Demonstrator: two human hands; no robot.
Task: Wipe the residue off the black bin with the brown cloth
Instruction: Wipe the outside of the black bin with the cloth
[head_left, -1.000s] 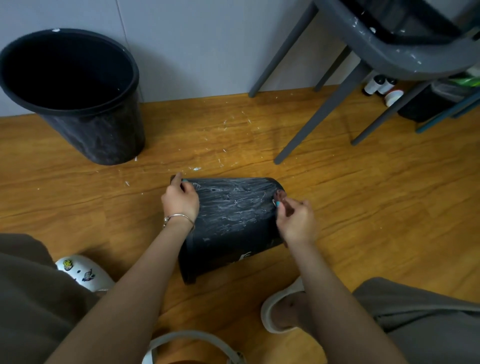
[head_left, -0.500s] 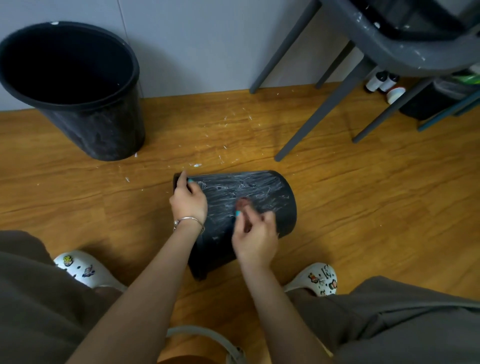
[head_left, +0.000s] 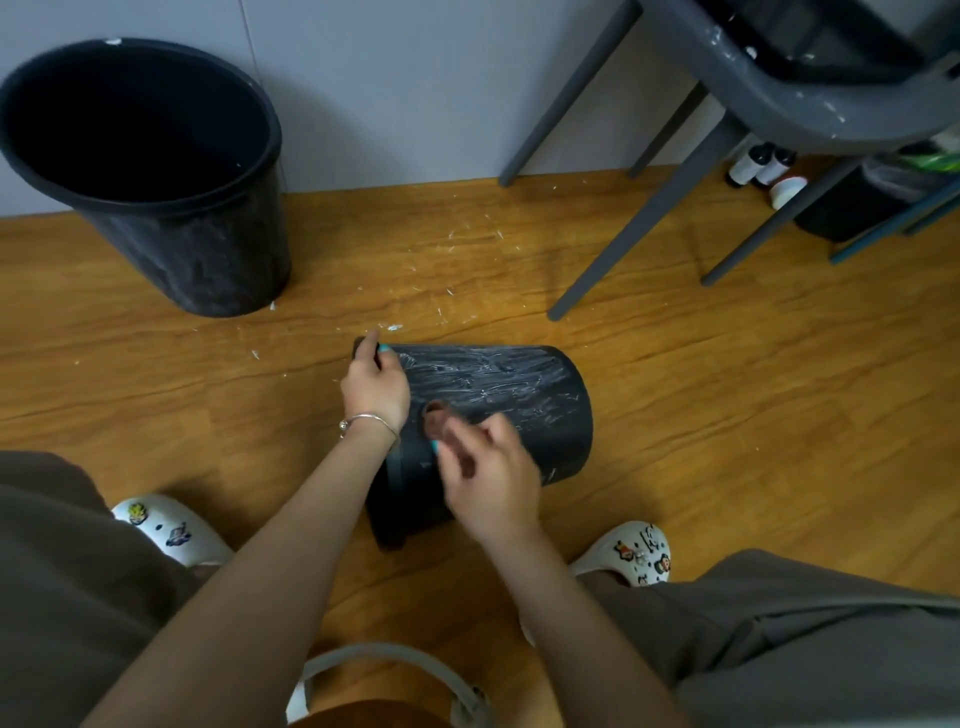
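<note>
Black bin (head_left: 524, 410) sideways, white-streaked

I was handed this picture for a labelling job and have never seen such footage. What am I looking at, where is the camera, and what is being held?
There is no machine here. A person wears a wide-angle camera on the head, so you look forward and down at their own arms, knees and white shoes.

A black bin lies on its side on the wooden floor, its wall streaked with whitish residue. The left hand, with a bracelet at the wrist, steadies the bin at its far left end. The right hand pinches a small brown cloth against the bin's wall; it is blurred, so the exact grip is hard to read.

A second black bin stands upright by the wall at upper left. A grey chair stands at upper right, with small bottles beneath it. White flecks lie scattered on the floor.
</note>
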